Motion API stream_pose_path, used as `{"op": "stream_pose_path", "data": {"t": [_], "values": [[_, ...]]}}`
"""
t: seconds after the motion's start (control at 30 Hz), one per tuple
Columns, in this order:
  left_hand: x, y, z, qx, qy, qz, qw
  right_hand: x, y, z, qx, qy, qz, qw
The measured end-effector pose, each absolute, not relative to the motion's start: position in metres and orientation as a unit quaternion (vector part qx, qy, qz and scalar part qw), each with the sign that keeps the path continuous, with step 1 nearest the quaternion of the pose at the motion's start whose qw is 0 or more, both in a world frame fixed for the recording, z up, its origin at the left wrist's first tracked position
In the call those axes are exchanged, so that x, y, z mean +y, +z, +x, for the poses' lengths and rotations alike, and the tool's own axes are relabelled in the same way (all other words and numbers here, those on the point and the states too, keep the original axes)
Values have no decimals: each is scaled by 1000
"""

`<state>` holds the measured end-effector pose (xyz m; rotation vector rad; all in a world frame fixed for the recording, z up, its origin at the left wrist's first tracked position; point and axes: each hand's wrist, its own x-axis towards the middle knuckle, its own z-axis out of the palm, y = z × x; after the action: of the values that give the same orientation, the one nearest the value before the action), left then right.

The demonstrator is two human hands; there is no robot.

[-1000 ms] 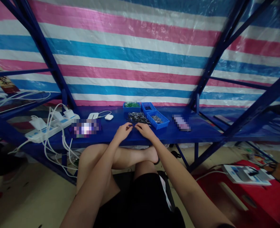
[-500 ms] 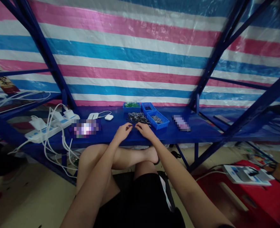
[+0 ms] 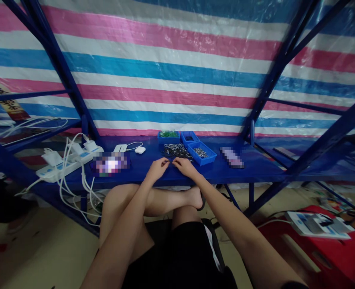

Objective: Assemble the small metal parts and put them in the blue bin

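My left hand (image 3: 158, 168) and my right hand (image 3: 183, 165) are close together over the front of a blue table (image 3: 141, 172). Thumb and fingers are pinched on each; whatever lies between them is too small to make out. Just beyond the fingertips spreads a pile of small black and silver pieces (image 3: 177, 150). A blue bin (image 3: 207, 160) with small silvery metal parts stands right of the pile. Behind it is a smaller blue bin (image 3: 189, 137) with dark contents. Another blue bin (image 3: 169, 140) holds green pieces at the back.
At left, a white power strip (image 3: 72, 162) carries several plugs and looping white cables. A blurred lit phone (image 3: 110, 163) and a small white case (image 3: 140, 150) lie nearby. Another phone (image 3: 232, 157) lies at right. Blue frame posts (image 3: 260, 102) slant up either side.
The view has shifted slightly, moving the scene a little right and down. Both hands stay pinched in front of the pile, with little movement of their own.
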<state>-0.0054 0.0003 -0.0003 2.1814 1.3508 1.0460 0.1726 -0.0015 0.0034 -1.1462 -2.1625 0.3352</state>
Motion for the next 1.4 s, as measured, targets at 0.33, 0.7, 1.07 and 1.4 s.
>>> {"op": "stream_pose_path", "data": {"t": [0.33,0.7,1.07,1.4], "values": [[1,0,-4,557,255,790,13,62,89,191,-756,-60,-630,168],[5,2,-2,542,198,815,-47,86,120,247,-755,-85,-606,236],[-8,-5,-9,530,225,818,-1,-72,24,207,-785,92,-524,317],[8,13,0,585,187,789,-10,16,34,176,-814,15,-559,157]]}}
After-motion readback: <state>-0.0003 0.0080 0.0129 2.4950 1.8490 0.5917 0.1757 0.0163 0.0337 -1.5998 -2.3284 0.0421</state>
